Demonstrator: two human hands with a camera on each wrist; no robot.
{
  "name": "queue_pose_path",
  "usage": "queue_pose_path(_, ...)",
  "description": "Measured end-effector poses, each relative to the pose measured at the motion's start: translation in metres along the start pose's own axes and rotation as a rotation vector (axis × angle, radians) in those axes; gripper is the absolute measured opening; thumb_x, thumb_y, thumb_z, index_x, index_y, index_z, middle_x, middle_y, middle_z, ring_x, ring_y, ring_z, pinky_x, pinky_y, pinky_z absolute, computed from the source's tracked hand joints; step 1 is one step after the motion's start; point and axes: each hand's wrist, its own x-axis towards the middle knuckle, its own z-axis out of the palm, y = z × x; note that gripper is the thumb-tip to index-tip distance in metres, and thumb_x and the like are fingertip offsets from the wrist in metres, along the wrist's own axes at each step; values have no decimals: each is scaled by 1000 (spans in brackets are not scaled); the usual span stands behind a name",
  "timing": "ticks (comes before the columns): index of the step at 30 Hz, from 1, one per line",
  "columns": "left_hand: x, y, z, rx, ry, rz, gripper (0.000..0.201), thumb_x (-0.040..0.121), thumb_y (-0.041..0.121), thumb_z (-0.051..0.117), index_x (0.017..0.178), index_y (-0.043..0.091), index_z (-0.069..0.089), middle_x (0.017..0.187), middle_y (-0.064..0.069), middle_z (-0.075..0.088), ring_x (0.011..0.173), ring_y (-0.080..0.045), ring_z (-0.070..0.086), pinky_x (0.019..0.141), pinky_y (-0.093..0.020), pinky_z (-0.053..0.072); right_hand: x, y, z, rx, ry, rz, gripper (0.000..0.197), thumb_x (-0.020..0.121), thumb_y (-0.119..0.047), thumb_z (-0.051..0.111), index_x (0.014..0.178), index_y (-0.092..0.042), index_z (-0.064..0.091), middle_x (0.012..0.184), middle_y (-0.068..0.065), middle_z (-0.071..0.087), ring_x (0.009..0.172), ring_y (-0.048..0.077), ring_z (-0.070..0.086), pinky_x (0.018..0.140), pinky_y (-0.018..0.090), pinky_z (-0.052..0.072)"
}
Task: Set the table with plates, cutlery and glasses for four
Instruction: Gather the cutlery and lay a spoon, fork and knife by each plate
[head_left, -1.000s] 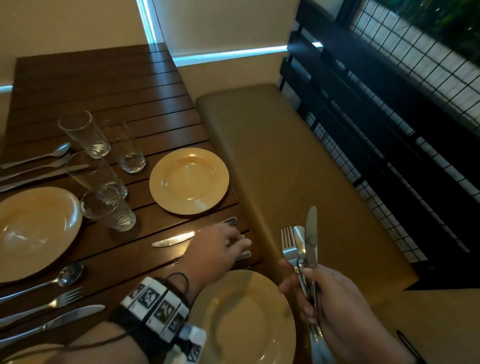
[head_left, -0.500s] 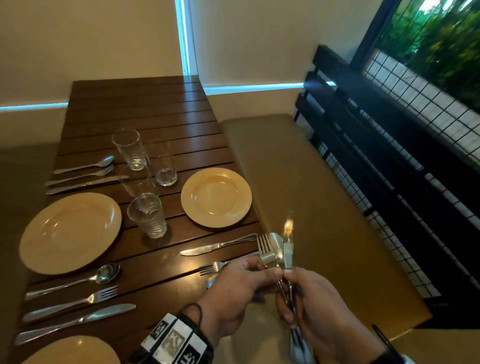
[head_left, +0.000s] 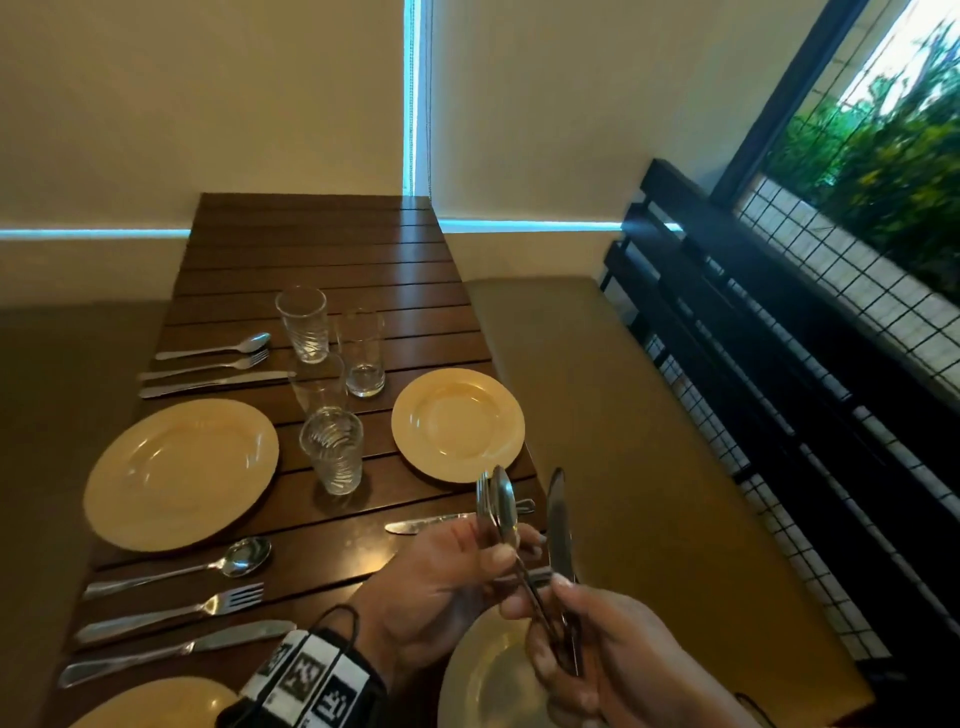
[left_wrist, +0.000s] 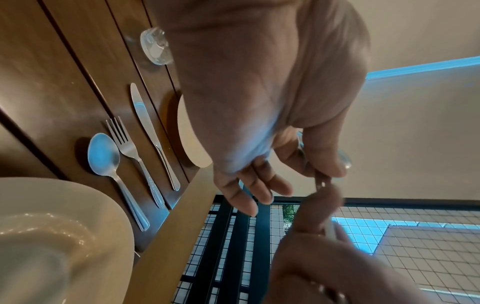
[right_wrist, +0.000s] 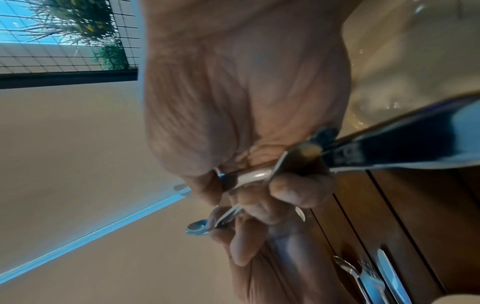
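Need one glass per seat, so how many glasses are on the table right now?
4, all clustered mid-table between the plates: far glass, a tall one beside it, one nearer, and the nearest ribbed glass. None seems hidden.

I can read no words, brand names or numbers anywhere in these views. The only markings I see are black-and-white square code patterns on the wristband (head_left: 311, 680) of my left arm in the head view, and they carry no legible characters. A dark handle (right_wrist: 405, 152) close to the right wrist camera shows a faint stamp, too blurred to read.
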Motion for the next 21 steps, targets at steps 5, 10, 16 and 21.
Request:
queue_pose_path(5,6,-1,4,-2,-45,0,29,98,-6,56,127,-6,60,104,-24,64,84,-29,69,78,-38,57,-1,-4,7,-108,69,29,20,87,-25,62,90,-6,69,69,12,55,48,21,46,49,30,42)
queue_pose_path(10,6,-1,8,53,-125,32,18,93,2,67,110,1,70,107,-26,62,72,-24,63,77,-37,53,1,-6,3,-125,160,38,24,84,-21,60,88,-3,74,72,17,61,46,22,54,43,29,48)
queue_pose_path(16,5,3,11,-33,-174,10,16,89,-12,51,96,0,57,117,-30,55,71,-31,66,69,-38,57,0,-6,2,-35,100,25,24,84,-12,56,80,4,73,66,22,61,52,29,61,51,34,54)
queue_pose_path(21,2,11,18,103,4,-2,36,81,-2,62,116,-12,64,97,-27,62,70,-30,62,63,-33,55,4,-12,-1,-187,189,-7,19,86,-15,58,85,-4,73,66,12,66,54,20,63,59,30,52)
